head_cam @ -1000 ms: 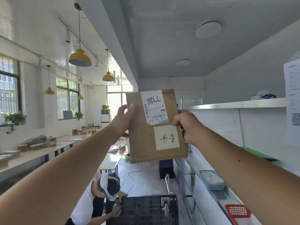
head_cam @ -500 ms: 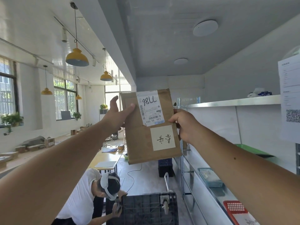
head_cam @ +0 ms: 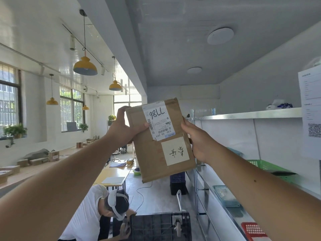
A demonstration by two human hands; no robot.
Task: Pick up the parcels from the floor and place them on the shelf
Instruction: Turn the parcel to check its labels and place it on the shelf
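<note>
I hold a flat brown cardboard parcel (head_cam: 152,159) up at head height with both arms stretched out. It carries a white shipping label with handwritten digits and a pale square sticker. My left hand (head_cam: 124,126) grips its upper left edge, thumb on the front. My right hand (head_cam: 198,141) clasps its right edge. The parcel tilts slightly, top leaning left. The metal shelf unit (head_cam: 250,114) stands to the right, its top board level with the parcel's upper part.
On the lower shelves sit a green basket (head_cam: 267,168), a blue basket (head_cam: 225,195) and a red basket (head_cam: 253,230). Below me a person in a white shirt (head_cam: 104,211) crouches beside an upturned black cart (head_cam: 159,226). Long tables line the left.
The parcel has tilted further, its top leaning left. My left hand has shifted from a loose touch to a firmer grip on the upper left edge.
</note>
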